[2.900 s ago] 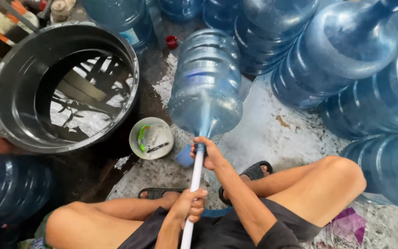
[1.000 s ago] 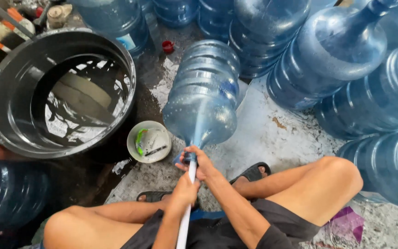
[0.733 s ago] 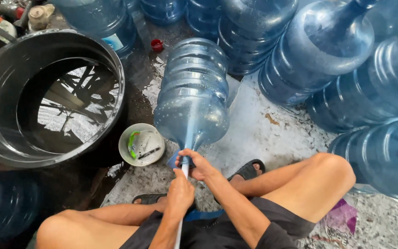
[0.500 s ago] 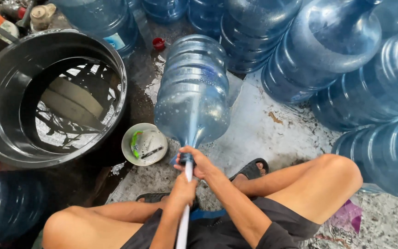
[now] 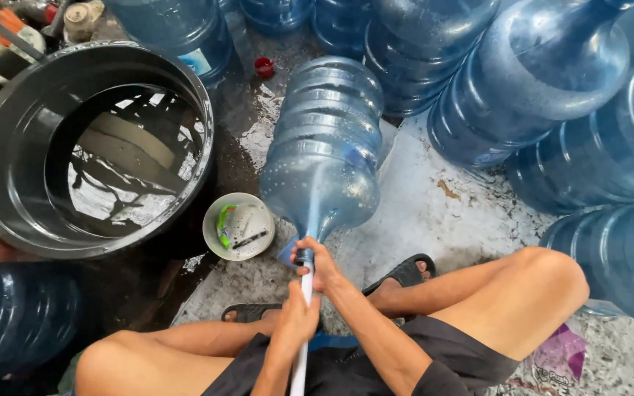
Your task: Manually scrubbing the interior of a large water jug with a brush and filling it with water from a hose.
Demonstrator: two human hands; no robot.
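A large blue water jug (image 5: 326, 143) lies on its side on the wet concrete, its neck pointing toward me. A white rod (image 5: 302, 330) runs from my lap into the jug's neck. My right hand (image 5: 315, 262) grips the rod right at the neck opening. My left hand (image 5: 296, 317) holds the same rod lower down, closer to my body. I sit with bent knees and black sandals on the floor.
A big black tub (image 5: 89, 147) holding water stands at the left. A small white bowl (image 5: 238, 226) with small items sits beside the jug. Several blue jugs (image 5: 552, 95) are stacked right and behind; another dark jug (image 5: 16, 315) lies lower left. A red cap (image 5: 263, 67) lies behind.
The rod has gone further into the jug. My left hand has slid up the rod toward my right hand at the neck.
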